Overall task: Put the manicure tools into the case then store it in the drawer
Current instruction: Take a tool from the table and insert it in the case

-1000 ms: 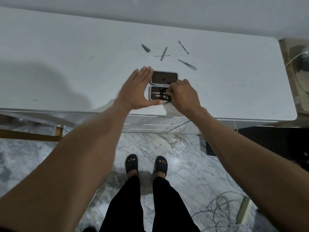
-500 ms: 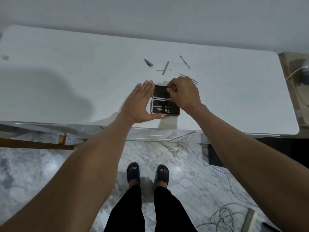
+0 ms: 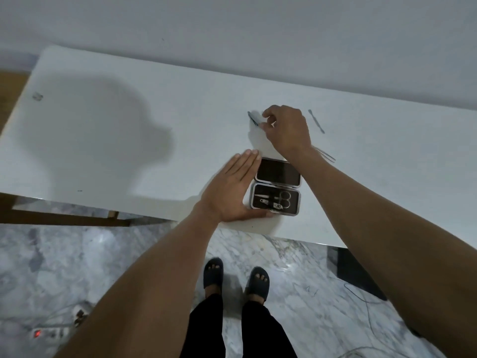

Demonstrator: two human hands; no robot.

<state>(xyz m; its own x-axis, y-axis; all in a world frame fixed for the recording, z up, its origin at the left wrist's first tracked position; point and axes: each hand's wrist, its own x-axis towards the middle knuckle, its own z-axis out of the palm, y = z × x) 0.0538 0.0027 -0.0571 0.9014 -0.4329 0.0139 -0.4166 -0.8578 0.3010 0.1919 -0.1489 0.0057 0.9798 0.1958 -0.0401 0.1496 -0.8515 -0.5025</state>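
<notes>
A power strip (image 3: 49,333) with a red light lies on the marble floor (image 3: 77,259) at the near left. Above it the white tabletop (image 3: 129,156) carries a broad shadow on its left part.

The left hand (image 3: 231,192) rests flat on the tabletop against the left edge of the case (image 3: 276,187), fingers (image 3: 245,164) straight and together, thumb stretched along the case's near edge. The case lies open near the front edge of the tabletop: its dark lid half is the far one, and the near half holds small scissors (image 3: 281,198), a clipper and 1 slim tool in their slots.

Farther from the case, the right hand (image 3: 286,130) reaches over the tabletop with its fingers (image 3: 268,116) curled; thumb and fingertips appear to pinch the end of a small dark nail tool (image 3: 253,118), whose other end points far left. Whether the tool is lifted off the surface I cannot tell.

Just right of the right wrist, thin tweezers (image 3: 325,153) stick out from beneath the forearm. Farther right lies a slender cuticle pusher (image 3: 316,121), apart from the hand.

Below the tabletop, 2 feet in dark slippers (image 3: 236,277) stand on the floor, with loose cables (image 3: 361,301) to the right.
</notes>
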